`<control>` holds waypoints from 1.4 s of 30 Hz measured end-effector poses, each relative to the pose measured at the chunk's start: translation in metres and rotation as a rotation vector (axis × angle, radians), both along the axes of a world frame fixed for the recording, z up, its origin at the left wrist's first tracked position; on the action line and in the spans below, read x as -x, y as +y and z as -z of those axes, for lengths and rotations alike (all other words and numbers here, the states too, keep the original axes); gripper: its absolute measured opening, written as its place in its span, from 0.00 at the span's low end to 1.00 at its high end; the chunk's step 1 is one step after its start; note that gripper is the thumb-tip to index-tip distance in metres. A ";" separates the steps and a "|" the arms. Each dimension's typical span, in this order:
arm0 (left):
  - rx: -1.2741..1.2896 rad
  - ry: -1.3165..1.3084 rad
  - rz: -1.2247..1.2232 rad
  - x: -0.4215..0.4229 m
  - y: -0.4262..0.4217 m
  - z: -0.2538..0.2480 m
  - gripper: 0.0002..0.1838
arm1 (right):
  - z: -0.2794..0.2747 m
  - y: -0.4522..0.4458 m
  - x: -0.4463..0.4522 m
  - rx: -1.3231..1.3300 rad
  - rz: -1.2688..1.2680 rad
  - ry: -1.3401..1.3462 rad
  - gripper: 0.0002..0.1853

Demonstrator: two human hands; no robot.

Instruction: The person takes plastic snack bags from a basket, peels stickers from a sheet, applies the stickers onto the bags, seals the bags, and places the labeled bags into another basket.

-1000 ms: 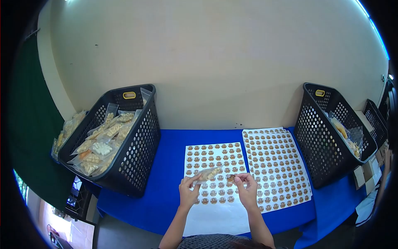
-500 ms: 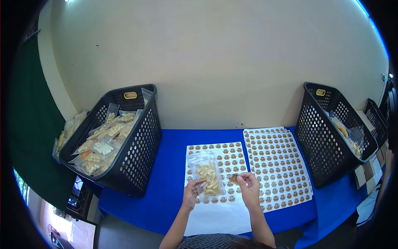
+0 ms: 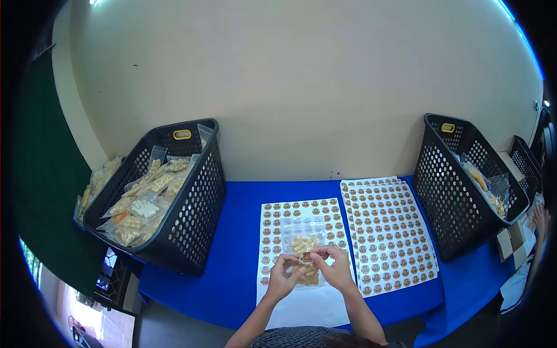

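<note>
A clear zip bag of pale, curved snack pieces (image 3: 303, 238) lies over a white sheet of round brown stickers (image 3: 272, 223). A round brown sticker (image 3: 306, 258) is at the front of the bag, between my two hands. My right hand (image 3: 335, 270) pinches this sticker's right side with thumb and fingertips. My left hand (image 3: 283, 278) has its fingers curled at the bag's lower left, thumb and forefinger close to the sticker. Both hands partly hide the lower bag. Whether the sticker touches the plastic, I cannot tell.
On the left stands a black basket (image 3: 211, 191) piled with snack bags (image 3: 154, 188). Another black basket (image 3: 449, 197) with some bags is on the right. Stacked sticker sheets (image 3: 391, 238) lie on the blue tablecloth (image 3: 238, 232). At far right shows another person's hand (image 3: 541, 219).
The bag has moved right and down onto the sheet and sits straighter. My right hand has brought the sticker left to the bag's front. My left hand has shifted right.
</note>
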State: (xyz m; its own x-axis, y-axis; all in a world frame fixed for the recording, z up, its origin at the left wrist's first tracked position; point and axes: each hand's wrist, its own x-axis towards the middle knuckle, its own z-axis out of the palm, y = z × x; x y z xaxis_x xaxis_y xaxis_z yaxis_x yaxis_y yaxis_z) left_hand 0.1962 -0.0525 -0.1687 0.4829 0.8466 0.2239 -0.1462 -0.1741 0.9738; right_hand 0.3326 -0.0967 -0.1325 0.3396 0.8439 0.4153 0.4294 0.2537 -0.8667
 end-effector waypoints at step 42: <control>0.162 0.033 0.120 0.005 -0.008 -0.013 0.20 | 0.030 -0.020 0.011 0.258 -0.261 0.638 0.13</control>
